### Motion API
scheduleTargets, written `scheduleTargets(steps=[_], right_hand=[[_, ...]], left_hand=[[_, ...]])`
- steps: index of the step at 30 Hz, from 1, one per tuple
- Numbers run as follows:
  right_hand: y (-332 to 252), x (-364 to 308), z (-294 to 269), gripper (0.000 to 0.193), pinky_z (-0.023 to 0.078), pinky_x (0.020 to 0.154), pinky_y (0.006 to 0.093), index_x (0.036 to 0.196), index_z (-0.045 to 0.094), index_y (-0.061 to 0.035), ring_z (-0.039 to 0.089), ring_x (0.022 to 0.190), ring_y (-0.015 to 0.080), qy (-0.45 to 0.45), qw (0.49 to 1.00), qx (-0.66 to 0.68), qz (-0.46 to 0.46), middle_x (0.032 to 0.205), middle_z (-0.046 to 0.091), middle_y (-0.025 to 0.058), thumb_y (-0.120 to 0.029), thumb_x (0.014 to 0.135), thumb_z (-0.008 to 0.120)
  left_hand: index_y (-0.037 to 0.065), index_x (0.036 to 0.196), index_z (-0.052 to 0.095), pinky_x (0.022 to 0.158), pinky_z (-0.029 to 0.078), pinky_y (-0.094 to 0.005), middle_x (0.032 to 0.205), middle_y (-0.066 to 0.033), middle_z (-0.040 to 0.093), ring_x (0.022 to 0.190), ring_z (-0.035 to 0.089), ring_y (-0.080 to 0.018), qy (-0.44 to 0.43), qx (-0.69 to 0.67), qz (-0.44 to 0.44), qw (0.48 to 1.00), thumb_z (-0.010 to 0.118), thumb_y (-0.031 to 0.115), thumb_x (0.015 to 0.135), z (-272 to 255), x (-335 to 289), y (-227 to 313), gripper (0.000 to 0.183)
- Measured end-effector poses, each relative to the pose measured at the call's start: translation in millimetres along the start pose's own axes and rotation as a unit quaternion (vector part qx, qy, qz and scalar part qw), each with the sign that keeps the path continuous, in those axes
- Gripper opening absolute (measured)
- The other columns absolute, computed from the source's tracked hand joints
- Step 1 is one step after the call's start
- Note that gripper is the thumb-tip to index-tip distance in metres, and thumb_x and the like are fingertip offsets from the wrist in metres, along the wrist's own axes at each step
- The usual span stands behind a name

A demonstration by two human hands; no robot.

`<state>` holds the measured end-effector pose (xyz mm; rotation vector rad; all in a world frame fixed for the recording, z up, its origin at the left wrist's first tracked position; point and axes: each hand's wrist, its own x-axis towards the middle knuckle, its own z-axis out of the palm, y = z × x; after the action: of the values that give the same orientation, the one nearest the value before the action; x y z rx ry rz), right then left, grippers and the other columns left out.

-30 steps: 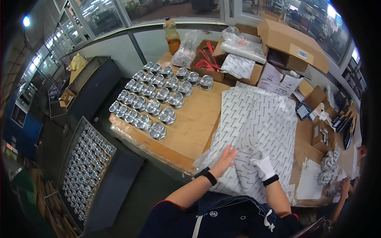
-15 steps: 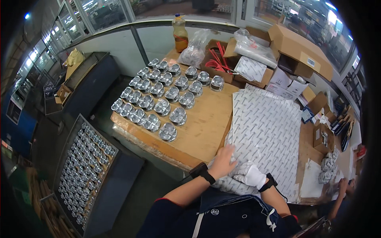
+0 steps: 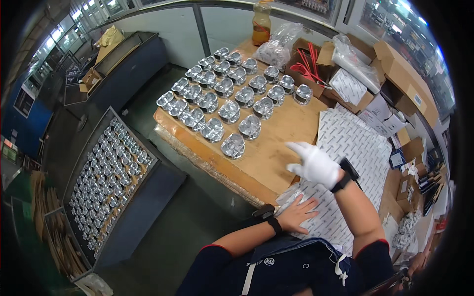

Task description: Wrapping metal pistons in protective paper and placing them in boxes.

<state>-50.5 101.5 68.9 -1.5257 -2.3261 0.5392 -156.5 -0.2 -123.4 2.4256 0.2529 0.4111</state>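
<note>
My bare left hand point(image 3: 297, 215) lies with fingers spread on a stack of white patterned wrapping paper point(image 3: 353, 165). My right hand point(image 3: 316, 165), in a white glove, hovers at the boundary between the paper and the brown table top point(image 3: 269, 160). Its fingers point left, slightly apart, with nothing in them. Several shiny metal pistons point(image 3: 233, 146) stand in rows on the table to the left; the nearest one is a short way from the gloved fingertips.
Left and lower, a dark bin point(image 3: 168, 185) holds many more pistons point(image 3: 106, 182). Behind the table are a bottle with amber liquid point(image 3: 261, 24), a clear plastic bag point(image 3: 280, 47), red-handled scissors point(image 3: 305, 70) and open cardboard boxes point(image 3: 405, 84). Crumpled white material point(image 3: 406, 231) lies at the right.
My right hand has lifted off the paper and reached forward and left toward the pistons. My left hand has come down flat on the paper. The view has shifted.
</note>
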Motion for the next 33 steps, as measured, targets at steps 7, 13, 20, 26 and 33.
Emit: scheduleTargets(steps=[7,13,20,26,33], right_hand=[[-25.0,117.2,100.8,0.045,0.050,0.081,0.0418,0.122,0.050,-0.0050,0.061,0.096,0.0349,-0.056,0.980,-0.089,-0.170,0.118,0.055,0.0178,-0.007,0.078,0.056],[-23.1,138.6,144.0,0.018,0.053,0.067,0.0395,0.089,0.067,-0.0077,0.067,0.078,0.0274,-0.105,0.958,-0.251,-0.094,0.083,0.068,0.0126,-0.012,0.080,0.052],[-24.8,31.8,49.2,0.026,0.051,0.069,0.0430,0.089,0.067,-0.0052,0.065,0.073,0.0355,-0.098,0.993,-0.041,0.049,0.080,0.066,0.0191,-0.027,0.081,0.056],[49.3,-141.0,-6.5,0.025,0.051,0.071,0.0320,0.100,0.064,-0.0032,0.066,0.075,0.0226,0.027,0.925,0.308,0.222,0.085,0.067,0.0158,-0.018,0.081,0.058],[64.6,-314.3,-20.1,0.029,0.044,0.057,0.0186,0.110,0.061,0.0002,0.054,0.066,0.0031,0.329,0.685,0.536,0.368,0.087,0.066,0.0005,-0.005,0.083,0.053]], left_hand=[[0.008,0.129,0.049,0.107,0.016,-0.0551,0.138,-0.0178,0.040,0.132,0.031,-0.0319,0.034,0.005,0.006,0.999,0.056,0.063,0.074,3.4,1.2,1.9,0.078],[0.002,0.123,0.052,0.105,0.024,-0.0482,0.127,-0.0202,0.049,0.125,0.037,-0.0349,-0.028,-0.051,-0.036,0.998,0.056,0.061,0.074,-1.3,2.4,7.2,0.077],[0.009,0.130,0.048,0.104,0.019,-0.0569,0.139,-0.0204,0.038,0.132,0.030,-0.0370,0.051,0.049,0.010,0.997,0.056,0.061,0.075,10.9,-0.4,5.5,0.076],[0.013,0.123,0.053,0.102,0.025,-0.0582,0.138,-0.0192,0.039,0.129,0.034,-0.0400,-0.082,0.200,-0.116,0.969,0.064,0.054,0.073,-10.5,20.8,33.6,0.066],[0.007,0.108,0.060,0.094,0.041,-0.0480,0.128,-0.0183,0.048,0.120,0.044,-0.0410,-0.076,0.218,-0.022,0.973,0.061,0.017,0.077,-13.7,39.9,50.4,0.033]])
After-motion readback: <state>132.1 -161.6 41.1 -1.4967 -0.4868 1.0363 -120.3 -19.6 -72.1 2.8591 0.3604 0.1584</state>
